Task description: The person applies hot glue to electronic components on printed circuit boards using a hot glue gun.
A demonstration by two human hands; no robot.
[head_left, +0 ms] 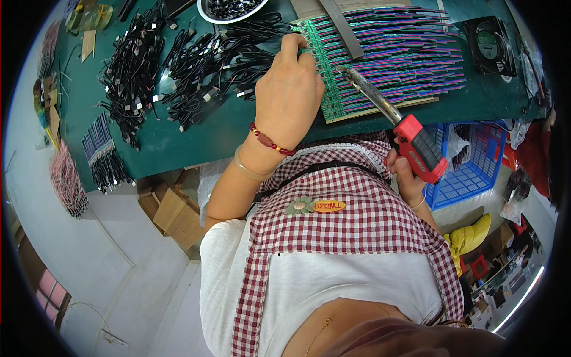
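Soldering looks to be the step in hand, judged from how the tool meets the work. Largest is the green bench, running across the top of the view, its near edge against the person's apron. On its near right part lies the green circuit board panel, with rows of red, blue and purple wires fanned out toward the right edge. Heaps of black cables cover the bench's middle and left. A black fan sits at the far right corner.

The left hand rests curled on the panel's left edge, fingertips pressed down near its far corner, pinning it; whether it pinches a wire I cannot tell. The right hand, below the near edge, is closed around the red and black handle of the soldering iron, whose tip touches the panel just right of the left hand.

Next probably calls for a steady tip and a still board.
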